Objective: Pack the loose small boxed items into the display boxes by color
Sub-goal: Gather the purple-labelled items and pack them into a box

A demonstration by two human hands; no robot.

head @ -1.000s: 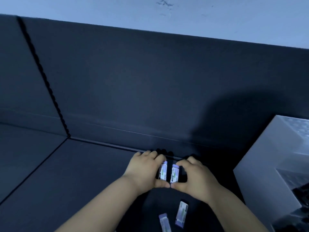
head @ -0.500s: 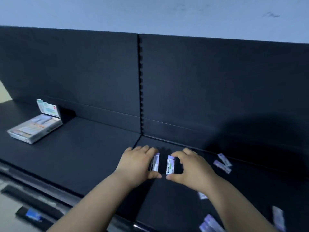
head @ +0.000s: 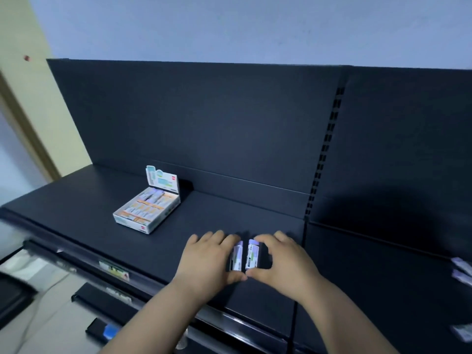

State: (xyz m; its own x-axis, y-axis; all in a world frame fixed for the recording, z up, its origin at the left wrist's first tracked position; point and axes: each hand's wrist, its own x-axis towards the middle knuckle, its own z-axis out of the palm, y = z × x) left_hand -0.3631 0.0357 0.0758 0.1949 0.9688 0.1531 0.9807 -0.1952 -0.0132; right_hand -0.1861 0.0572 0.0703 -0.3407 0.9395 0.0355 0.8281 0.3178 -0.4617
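My left hand (head: 207, 261) grips a small purple boxed item (head: 237, 257) between fingers and thumb, just above the black shelf (head: 204, 226). Right beside it, my right hand (head: 283, 261) pinches a second purple boxed item (head: 252, 255), held upright. The two items stand close together, a narrow gap between them. An open white display box (head: 146, 209) with its lid flap raised sits on the shelf to the left and further back, filled with orange-marked boxed items and a few purple ones at its far end.
Loose purple boxed items (head: 463, 270) lie at the right edge of the shelf, and another (head: 464, 332) lower right. A slotted upright (head: 323, 154) splits the dark back panel. Below the shelf's front edge are a price strip (head: 113, 269) and the floor.
The view has swung left along the shelf, bringing the display box nearer the centre. Both hands have carried their purple items leftward, past the slotted upright.
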